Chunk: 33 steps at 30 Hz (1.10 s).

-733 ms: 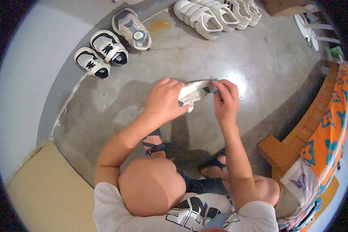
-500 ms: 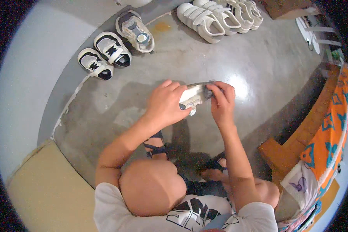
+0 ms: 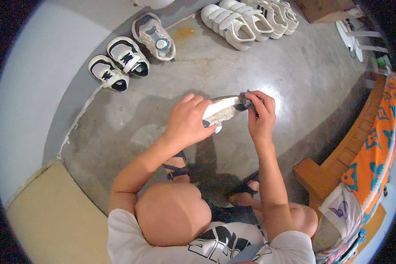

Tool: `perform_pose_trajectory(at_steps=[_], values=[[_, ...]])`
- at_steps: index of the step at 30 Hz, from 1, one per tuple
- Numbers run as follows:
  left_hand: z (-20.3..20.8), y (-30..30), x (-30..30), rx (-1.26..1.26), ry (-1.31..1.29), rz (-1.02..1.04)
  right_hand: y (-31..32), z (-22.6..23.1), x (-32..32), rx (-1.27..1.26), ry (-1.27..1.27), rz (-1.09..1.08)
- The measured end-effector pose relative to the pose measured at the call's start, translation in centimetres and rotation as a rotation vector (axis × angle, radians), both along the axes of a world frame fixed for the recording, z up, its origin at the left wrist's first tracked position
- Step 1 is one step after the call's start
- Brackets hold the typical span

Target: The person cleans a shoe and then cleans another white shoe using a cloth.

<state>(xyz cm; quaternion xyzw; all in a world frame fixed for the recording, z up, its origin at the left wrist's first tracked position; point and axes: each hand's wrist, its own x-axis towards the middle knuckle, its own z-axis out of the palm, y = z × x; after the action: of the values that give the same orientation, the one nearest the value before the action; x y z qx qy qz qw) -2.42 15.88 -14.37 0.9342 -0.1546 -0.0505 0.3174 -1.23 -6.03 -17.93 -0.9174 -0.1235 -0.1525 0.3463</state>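
Near the middle of the frame the left hand is wrapped around the heel end of a small white shoe, fingers curled over its top so the shoe is held off the floor with its pale sole edge turned upward. The right hand meets it from the right, thumb and fingertips pinched on a dark grey strap at the shoe's toe end. This looks like a fastening or adjusting step on the strap; a further move would call for the left hand keeping the shoe steady while the right draws the strap with a fine, firm pinch. The shoe seems soft-sided, with mesh-like fabric and a smooth rubbery sole. Below the hands are the person's bare knees and dark strapped sandals on the polished grey concrete floor, which shows a bright glare spot. At the upper left a pair of black-and-white shoes sits beside a single grey shoe along the base of the wall; a row of white strapped shoes lies at the top centre. At the right edge a wooden bench carries an orange-and-teal patterned cloth.
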Motion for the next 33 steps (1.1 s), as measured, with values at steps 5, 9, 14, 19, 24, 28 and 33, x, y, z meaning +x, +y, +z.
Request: perform_pose_trajectory(at_steps=[5, 9, 14, 19, 24, 28, 33], values=[[0.4, -0.1, 0.4, -0.003, -0.072, 0.007, 2.1, 1.4, -0.2, -0.026, -0.106, 0.213], [0.0, 0.5, 0.5, -0.02, -0.022, 0.007, -1.0, 0.1, 0.6, -0.008, -0.002, 0.044], [0.1, 0.5, 0.4, -0.008, -0.049, 0.02, 1.7, 2.4, -0.1, 0.027, -0.08, 0.201], [0.9, 0.2, 0.6, -0.036, -0.035, 0.006, -0.2, 1.1, 0.3, -0.024, -0.068, 0.13], [0.5, 0.5, 0.3, -0.029, -0.009, 0.036, 0.3, 2.1, 0.0, -0.032, -0.039, 0.005], [0.8, 0.7, 0.3, -0.075, -0.074, 0.049, 1.7, 2.2, 0.1, -0.035, -0.103, 0.217], [0.5, 0.9, 0.2, -0.072, -0.028, 0.045, -1.9, 0.6, -0.1, 0.101, 0.036, -0.09]])
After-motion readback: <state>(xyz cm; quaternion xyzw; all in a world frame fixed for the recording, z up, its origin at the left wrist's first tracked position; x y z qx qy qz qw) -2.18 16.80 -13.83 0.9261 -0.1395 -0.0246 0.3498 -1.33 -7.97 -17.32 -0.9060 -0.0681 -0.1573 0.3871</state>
